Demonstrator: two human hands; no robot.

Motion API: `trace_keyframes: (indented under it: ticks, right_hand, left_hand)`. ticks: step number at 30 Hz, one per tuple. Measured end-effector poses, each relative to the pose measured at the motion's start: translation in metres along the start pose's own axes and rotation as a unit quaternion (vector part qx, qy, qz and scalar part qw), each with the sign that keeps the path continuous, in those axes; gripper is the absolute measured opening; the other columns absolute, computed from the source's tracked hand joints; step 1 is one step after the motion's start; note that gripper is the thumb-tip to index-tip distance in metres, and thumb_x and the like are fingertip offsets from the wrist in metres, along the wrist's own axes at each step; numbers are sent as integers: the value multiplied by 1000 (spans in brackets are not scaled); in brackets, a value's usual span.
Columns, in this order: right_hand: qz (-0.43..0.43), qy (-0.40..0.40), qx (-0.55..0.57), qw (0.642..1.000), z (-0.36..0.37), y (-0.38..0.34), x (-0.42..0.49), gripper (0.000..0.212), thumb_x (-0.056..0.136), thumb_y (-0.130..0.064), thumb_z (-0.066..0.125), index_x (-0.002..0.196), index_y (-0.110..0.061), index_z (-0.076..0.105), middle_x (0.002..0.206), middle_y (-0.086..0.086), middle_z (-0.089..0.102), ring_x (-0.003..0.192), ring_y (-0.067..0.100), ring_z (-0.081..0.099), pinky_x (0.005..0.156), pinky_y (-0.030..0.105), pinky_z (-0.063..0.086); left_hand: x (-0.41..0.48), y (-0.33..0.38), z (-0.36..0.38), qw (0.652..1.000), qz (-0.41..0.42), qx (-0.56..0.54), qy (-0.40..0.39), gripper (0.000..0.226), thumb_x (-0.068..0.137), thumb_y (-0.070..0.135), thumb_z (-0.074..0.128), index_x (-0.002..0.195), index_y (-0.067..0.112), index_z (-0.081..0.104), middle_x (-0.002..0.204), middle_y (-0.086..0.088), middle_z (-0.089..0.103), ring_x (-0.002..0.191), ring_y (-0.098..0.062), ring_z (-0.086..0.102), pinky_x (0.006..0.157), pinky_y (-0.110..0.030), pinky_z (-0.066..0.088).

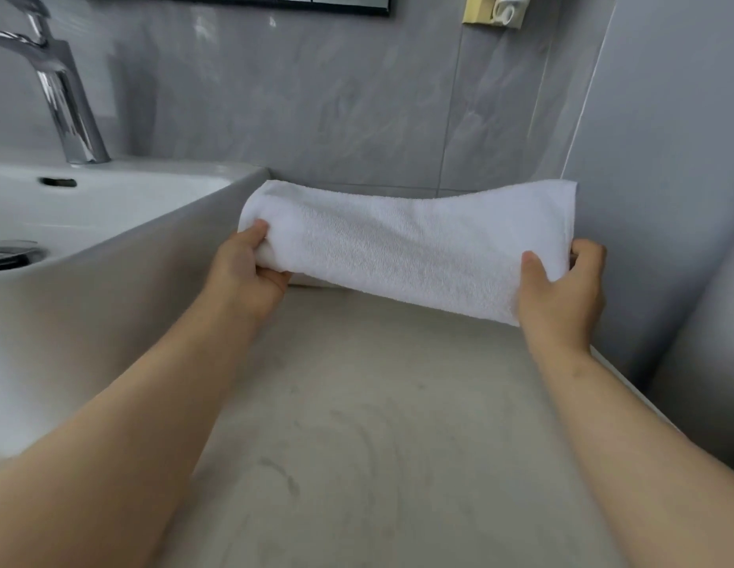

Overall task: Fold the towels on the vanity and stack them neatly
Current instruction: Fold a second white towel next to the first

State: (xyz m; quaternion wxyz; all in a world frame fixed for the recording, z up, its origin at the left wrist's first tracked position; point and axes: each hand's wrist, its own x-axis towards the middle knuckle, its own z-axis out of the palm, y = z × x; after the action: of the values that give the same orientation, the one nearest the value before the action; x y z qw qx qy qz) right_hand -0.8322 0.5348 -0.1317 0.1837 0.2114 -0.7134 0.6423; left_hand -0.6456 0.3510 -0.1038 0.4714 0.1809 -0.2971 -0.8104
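Note:
A white terry towel (398, 248), folded into a long band, is stretched between my two hands at the back of the beige vanity top (377, 424), close to the grey tiled wall. My left hand (250, 272) grips its left end, thumb on top and fingers curled underneath. My right hand (562, 289) grips its right end the same way. The near edge of the towel hangs a little above the counter. Whatever lies under the towel is hidden.
A white basin (111, 207) with a chrome tap (62, 96) and a drain plug (8, 254) stands to the left, its side wall next to my left hand. A grey side wall (664, 157) closes in on the right. A yellow holder (492, 12) hangs high on the wall.

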Motion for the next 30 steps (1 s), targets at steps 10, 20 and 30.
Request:
trace_keyframes:
  ticks: [10, 20, 30]
  right_hand:
    - [-4, -16, -2, 1000, 58, 17, 66, 27, 89, -20, 59, 113, -13, 50, 98, -6, 51, 87, 15, 47, 69, 20, 32]
    - [-38, -58, -86, 994, 89, 40, 83, 27, 91, -22, 56, 116, -14, 51, 116, 6, 60, 104, 30, 55, 85, 36, 44]
    - [-4, -79, -190, 979, 81, 56, 77, 46, 91, -8, 45, 136, -18, 45, 134, 12, 48, 120, 31, 47, 96, 34, 37]
  left_hand:
    - [83, -10, 13, 1000, 7, 9, 11, 24, 96, 11, 48, 120, 7, 52, 92, -7, 65, 76, -16, 65, 53, -26, 57]
    - [127, -33, -5, 984, 61, 156, 66, 33, 97, 8, 47, 130, 10, 49, 110, -10, 59, 80, -16, 59, 75, -37, 53]
    - [124, -43, -15, 753, 245, 588, 168, 50, 87, -5, 38, 129, 16, 53, 137, -13, 46, 123, -30, 45, 102, -28, 33]
